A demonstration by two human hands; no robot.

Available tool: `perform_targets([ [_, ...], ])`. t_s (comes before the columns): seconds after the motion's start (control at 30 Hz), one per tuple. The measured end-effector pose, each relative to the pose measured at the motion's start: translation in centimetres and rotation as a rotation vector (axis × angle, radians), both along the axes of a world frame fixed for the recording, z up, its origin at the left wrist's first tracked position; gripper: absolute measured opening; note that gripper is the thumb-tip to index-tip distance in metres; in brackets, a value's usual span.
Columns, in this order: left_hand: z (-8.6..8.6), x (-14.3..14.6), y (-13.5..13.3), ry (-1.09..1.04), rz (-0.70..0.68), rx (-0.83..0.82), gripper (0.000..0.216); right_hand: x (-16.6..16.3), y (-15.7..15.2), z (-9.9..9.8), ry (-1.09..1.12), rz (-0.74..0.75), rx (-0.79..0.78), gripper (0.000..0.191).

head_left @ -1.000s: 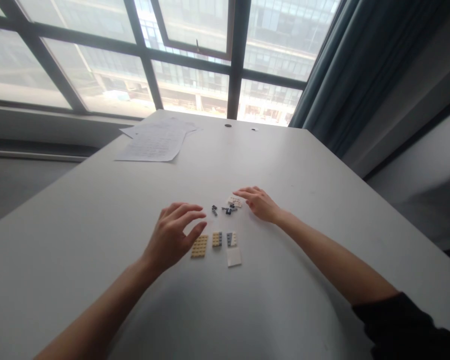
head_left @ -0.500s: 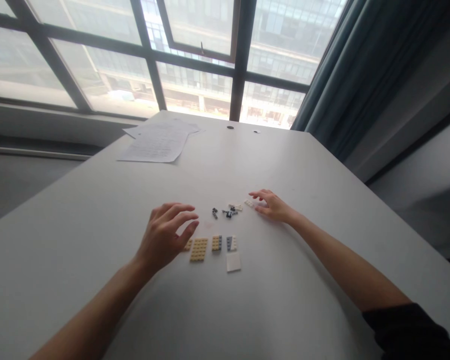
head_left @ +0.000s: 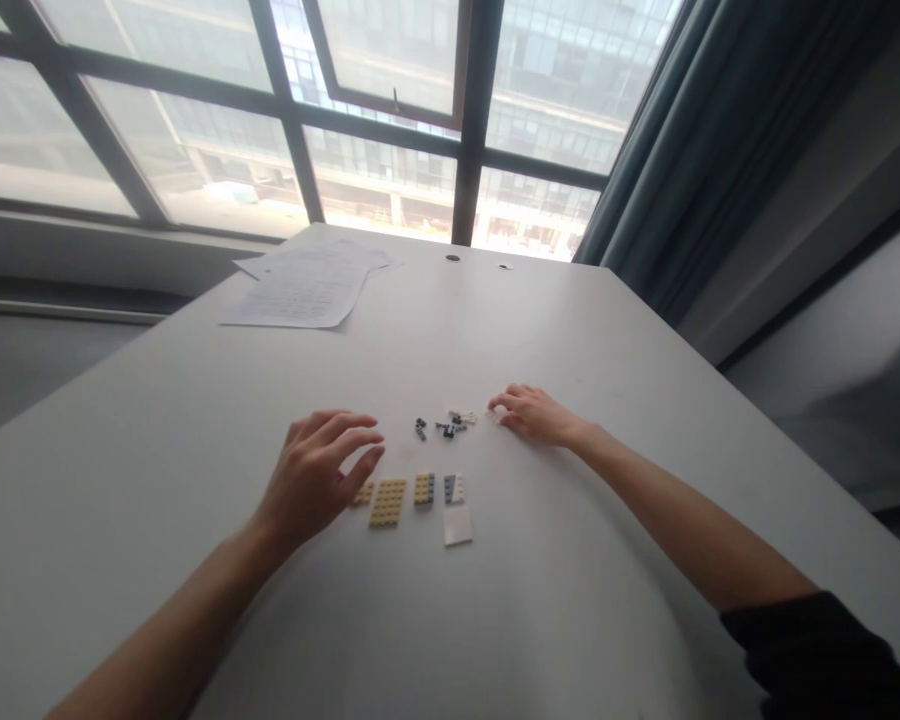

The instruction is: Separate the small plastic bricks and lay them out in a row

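Left hand (head_left: pixel 319 478) is seen open, fingers spread, nothing held, with the thumb tip just over a small tan studded plate (head_left: pixel 361 493). Lined up beside it mid-surface (head_left: pixel 195 420) are a larger tan studded plate (head_left: pixel 387 501), a tan-and-grey plate (head_left: pixel 423 488) and a grey-and-white plate (head_left: pixel 454 488). A smooth white tile (head_left: pixel 457 525) is set nearer the near edge. Right hand (head_left: pixel 534 415) is rested with fingers curled, tips at a small cream piece (head_left: pixel 490 412) — grip cannot be told. Small dark parts (head_left: pixel 450 428) are noted between the hands.
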State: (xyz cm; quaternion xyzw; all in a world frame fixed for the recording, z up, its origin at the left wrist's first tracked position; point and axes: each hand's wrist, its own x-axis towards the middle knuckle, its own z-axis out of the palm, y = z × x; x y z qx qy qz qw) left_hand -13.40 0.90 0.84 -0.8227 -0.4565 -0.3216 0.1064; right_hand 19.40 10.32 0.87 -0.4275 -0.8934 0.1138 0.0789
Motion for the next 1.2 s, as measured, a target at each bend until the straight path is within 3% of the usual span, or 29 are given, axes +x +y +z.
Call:
perform_targets([
  [0.1,-0.2,0.0,0.1,0.006,0.000,-0.016,0.013,-0.1,-1.4,0.1,0.221,-0.073,-0.152,0.024],
  [0.27,-0.4,0.1,0.1,0.018,-0.001,-0.029,0.014,-0.4,-4.0,0.6,0.816,-0.187,-0.633,0.039],
  [0.4,-0.3,0.2,0.1,0.022,-0.002,-0.036,0.014,-0.3,-5.6,1.4,0.930,-0.196,-0.762,0.039],
  [0.5,-0.3,0.2,0.0,0.022,-0.004,-0.043,0.016,-0.3,-6.9,1.7,0.779,-0.103,-0.639,0.032],
  [0.67,-0.3,0.5,-0.1,0.057,-0.069,-0.067,0.015,-1.4,-9.6,0.8,0.308,-0.025,-0.067,0.022],
  [0.73,-0.3,0.6,-0.1,0.076,-0.097,-0.083,0.015,-2.1,-10.3,0.1,0.197,-0.022,0.064,0.023],
  [1.2,-0.5,0.7,-0.2,0.091,-0.115,-0.107,0.015,-3.3,-10.5,-1.0,0.172,0.000,0.036,0.024],
])
